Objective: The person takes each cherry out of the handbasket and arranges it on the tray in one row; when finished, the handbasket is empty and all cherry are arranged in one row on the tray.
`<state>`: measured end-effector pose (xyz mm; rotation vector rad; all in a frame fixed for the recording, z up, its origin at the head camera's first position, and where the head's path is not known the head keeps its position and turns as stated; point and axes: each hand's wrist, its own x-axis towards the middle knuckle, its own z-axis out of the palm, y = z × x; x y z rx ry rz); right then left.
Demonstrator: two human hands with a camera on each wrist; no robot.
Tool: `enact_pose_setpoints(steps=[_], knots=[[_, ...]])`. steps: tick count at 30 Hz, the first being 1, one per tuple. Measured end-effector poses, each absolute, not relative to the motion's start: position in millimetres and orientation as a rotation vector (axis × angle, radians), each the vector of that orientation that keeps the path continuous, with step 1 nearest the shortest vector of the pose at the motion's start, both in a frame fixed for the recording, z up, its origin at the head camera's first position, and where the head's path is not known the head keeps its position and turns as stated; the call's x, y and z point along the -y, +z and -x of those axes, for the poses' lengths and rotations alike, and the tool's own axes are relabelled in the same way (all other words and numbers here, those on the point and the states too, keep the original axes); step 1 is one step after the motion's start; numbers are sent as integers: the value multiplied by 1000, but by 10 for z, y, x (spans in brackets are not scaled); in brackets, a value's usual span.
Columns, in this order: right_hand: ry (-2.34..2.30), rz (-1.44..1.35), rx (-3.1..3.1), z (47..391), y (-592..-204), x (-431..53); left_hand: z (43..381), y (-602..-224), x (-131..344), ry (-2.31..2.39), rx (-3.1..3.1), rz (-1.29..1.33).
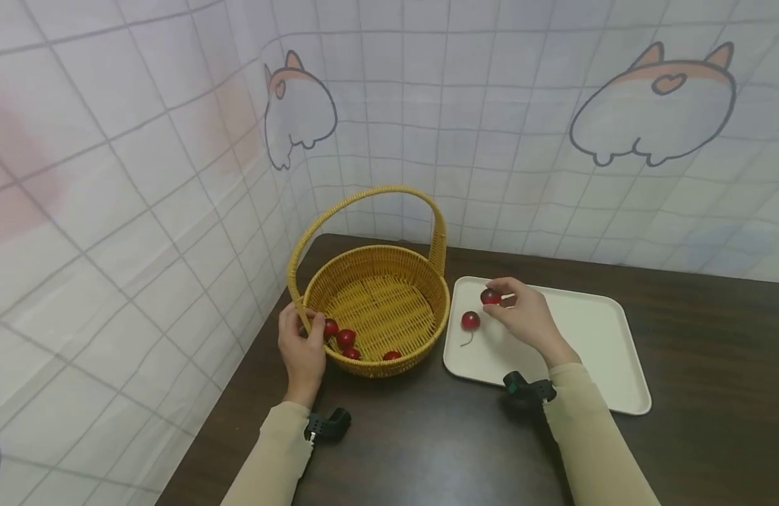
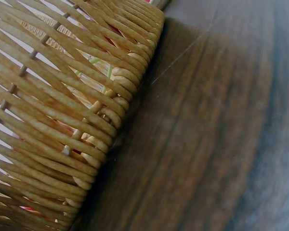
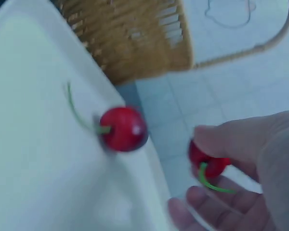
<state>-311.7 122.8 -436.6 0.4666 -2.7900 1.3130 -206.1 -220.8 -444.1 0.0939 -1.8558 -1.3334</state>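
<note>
My right hand (image 1: 520, 314) pinches a dark red cherry (image 1: 490, 297) between thumb and fingers, held over the left part of a white tray (image 1: 591, 351). In the right wrist view that cherry (image 3: 209, 159) shows a green stem. A second cherry (image 1: 470, 321) lies on the tray just below it, its stem trailing towards me. On the left, my left hand (image 1: 303, 351) grips the near left side of a yellow wicker basket (image 1: 379, 253), at the foot of its handle. Several cherries (image 1: 346, 339) sit inside along the basket's near edge. The left wrist view shows only woven wall (image 2: 62, 96) and tabletop.
The basket's tall arched handle (image 1: 395, 188) rises above it. Basket and tray stand side by side on a dark wooden table (image 1: 421, 443). A white gridded cloth (image 1: 478, 140) with cartoon drawings hangs behind and to the left. Each wrist wears a black band (image 1: 329, 425).
</note>
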Motion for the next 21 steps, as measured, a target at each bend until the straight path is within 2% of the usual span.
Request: enact_pose_setpoints(steps=[11, 21], knots=[[1228, -393, 3015, 3205, -4546, -1417, 2090, -4429, 2216, -1324, 1875, -92], [1236, -513, 3022, 3201, -4601, -1404, 2077, -4453, 2215, -1319, 1881, -108]])
